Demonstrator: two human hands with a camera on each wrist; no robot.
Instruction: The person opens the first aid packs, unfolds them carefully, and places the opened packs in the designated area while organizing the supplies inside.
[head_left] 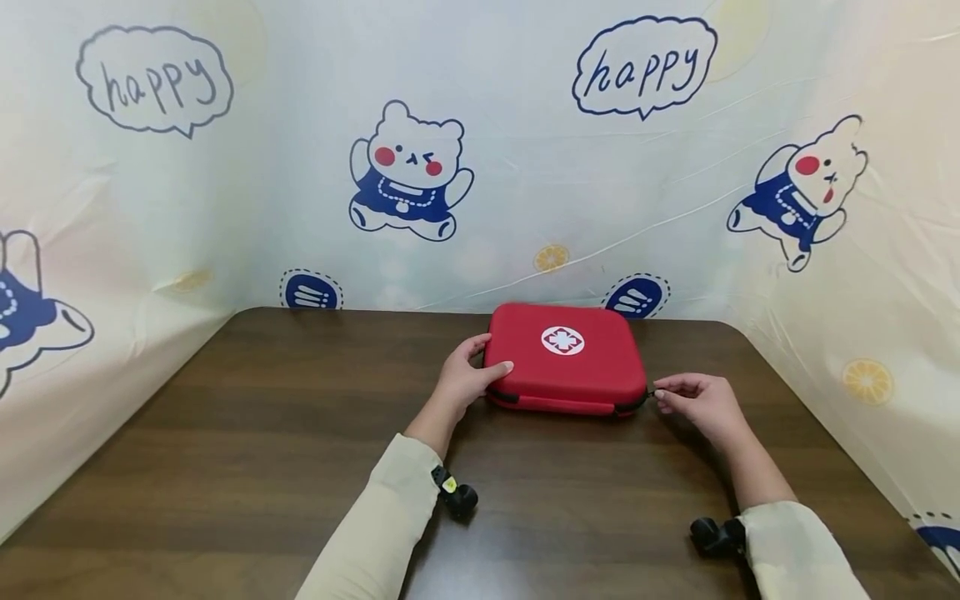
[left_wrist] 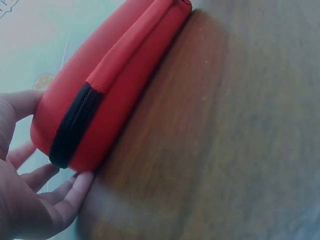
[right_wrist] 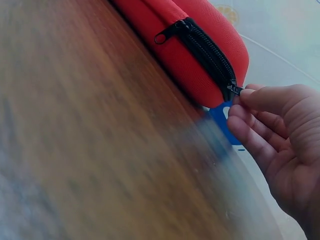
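A red first-aid case (head_left: 562,375) with a white cross emblem lies flat on the table, its lid down. At its left end my left hand (head_left: 463,379) grips the case, the thumb on top and the other fingers along the side, the lowest near the tabletop. My right hand (head_left: 701,404) pinches a black zipper pull (right_wrist: 235,90) between thumb and fingers at the right front corner. Another zipper pull (right_wrist: 161,38) hangs loose further along the front. The teeth of the black zipper (right_wrist: 207,52) run closed between the two pulls.
The dark wooden table (head_left: 262,433) ends just behind the case. A pale curtain (head_left: 510,167) printed with cartoon bears surrounds its back and sides. Small black cameras sit on both wrists, over light sleeves (head_left: 375,517).
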